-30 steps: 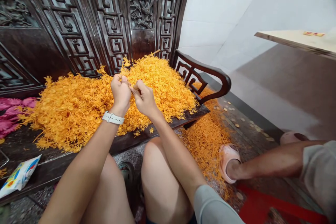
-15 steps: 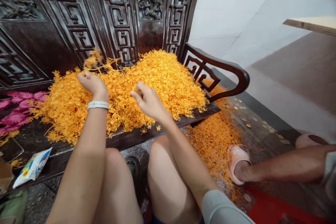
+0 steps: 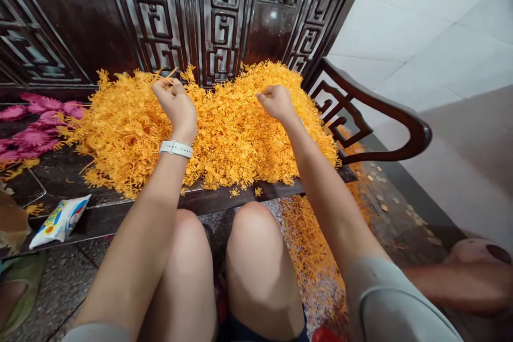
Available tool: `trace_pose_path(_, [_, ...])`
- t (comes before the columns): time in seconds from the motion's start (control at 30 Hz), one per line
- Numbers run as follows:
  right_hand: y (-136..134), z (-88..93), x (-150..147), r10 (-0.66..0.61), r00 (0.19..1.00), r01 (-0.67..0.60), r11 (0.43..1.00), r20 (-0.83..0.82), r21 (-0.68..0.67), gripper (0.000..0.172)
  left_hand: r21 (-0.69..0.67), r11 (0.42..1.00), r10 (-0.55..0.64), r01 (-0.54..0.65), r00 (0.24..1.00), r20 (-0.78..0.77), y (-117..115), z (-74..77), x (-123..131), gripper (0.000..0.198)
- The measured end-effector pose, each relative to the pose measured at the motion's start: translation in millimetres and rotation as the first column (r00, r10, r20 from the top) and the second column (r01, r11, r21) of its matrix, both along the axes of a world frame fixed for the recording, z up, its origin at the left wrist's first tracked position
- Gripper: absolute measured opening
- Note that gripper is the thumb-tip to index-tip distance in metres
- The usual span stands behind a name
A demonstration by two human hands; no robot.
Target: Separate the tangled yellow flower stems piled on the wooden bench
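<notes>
A big heap of yellow-orange artificial flower pieces [image 3: 236, 144] covers much of a dark wooden bench seat [image 3: 212, 199]. Above the heap's left part, my left hand [image 3: 176, 107] is closed, with thin yellow flower stems [image 3: 170, 73] sticking out at its fingertips. The wrist below it wears a white band [image 3: 176, 149]. My right hand [image 3: 277, 101] hovers over the right side of the heap, thumb and fingers pinched together. What they hold, if anything, is too small to make out.
Pink flowers [image 3: 38, 128] and a white-blue packet [image 3: 62, 219] lie on the bench at left. A carved backrest [image 3: 180, 21] stands behind; a curved armrest [image 3: 385, 99] bounds the right. Orange stems [image 3: 312, 240] litter the floor, near another person's leg [image 3: 457, 286].
My right hand has moved farther back over the heap. The yellow bunch above my left hand now sits lower, with stems showing at the fingers. The view has shifted.
</notes>
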State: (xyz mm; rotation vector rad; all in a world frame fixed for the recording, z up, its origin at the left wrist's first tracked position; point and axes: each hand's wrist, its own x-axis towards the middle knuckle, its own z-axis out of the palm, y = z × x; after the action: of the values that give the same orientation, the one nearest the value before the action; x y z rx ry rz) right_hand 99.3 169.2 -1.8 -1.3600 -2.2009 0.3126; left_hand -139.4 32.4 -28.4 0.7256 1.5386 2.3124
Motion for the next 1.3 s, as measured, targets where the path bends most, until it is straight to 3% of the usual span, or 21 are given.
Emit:
trace_pose_path(0.13, [15,-12.3,-28,-0.133,0.977,0.150,0.984,0.165,-0.094,0.022,0.000,1.000,-0.009,0.009,0.992,-0.128,2,2.0,16,0.035])
trace_pose_path(0.2, [24,-15.8,-28,-0.124,0.979,0.138,0.987,0.163,-0.077,0.016,0.021,1.000,-0.005,0.010,0.982,-0.189,4,2.3,20,0.037])
trace_pose_path(0.3, [37,-15.1,-16,-0.045,0.999,0.046,0.997,0.018,-0.063,0.019,0.043,0.999,-0.004,0.015,0.969,-0.248,8,0.7,22,0.033])
trace_pose_path(0.4, [47,-6.0,0,0.002,0.958,-0.007,1.000,-0.286,-0.015,0.024,0.011,1.000,-0.008,0.011,0.968,-0.249,7,-0.9,28,0.022])
trace_pose_path(0.57, [39,27.3,22,0.097,0.780,-0.170,0.984,-0.618,-0.060,0.044,-0.104,0.994,-0.072,0.045,0.960,-0.271,-9,1.4,43,0.025])
trace_pose_path(0.73, [-2,48.8,30,0.072,0.593,-0.281,0.952,-0.802,-0.123,0.049,-0.106,0.987,-0.144,0.118,0.949,-0.281,-10,4.9,57,0.023])
trace_pose_path(0.9, [-51,36.7,25,-0.064,0.211,-0.488,0.857,-0.975,-0.162,0.029,-0.114,0.970,-0.221,0.216,0.975,-0.031,1,6.9,80,0.037])
trace_pose_path(0.97, [-68,30.2,19,-0.129,0.103,-0.579,0.799,-0.986,-0.164,0.022,-0.105,0.967,-0.237,0.232,0.970,-0.045,1,10.5,91,0.031])
trace_pose_path(1.07, [-86,24.1,3,-0.224,0.024,-0.658,0.730,-0.974,-0.184,0.014,-0.067,0.963,-0.269,0.261,0.939,-0.216,-4,19.1,108,0.013])
trace_pose_path(1.2, [-104,18.3,-20,-0.359,-0.048,-0.703,0.675,-0.932,-0.224,0.012,-0.063,0.955,-0.287,0.288,0.858,-0.426,-13,26.7,126,0.033])
trace_pose_path(1.3, [-118,12.2,-27,-0.436,-0.155,-0.713,0.670,-0.887,-0.205,0.021,-0.057,0.955,-0.281,0.290,0.835,-0.473,-15,26.1,127,0.012])
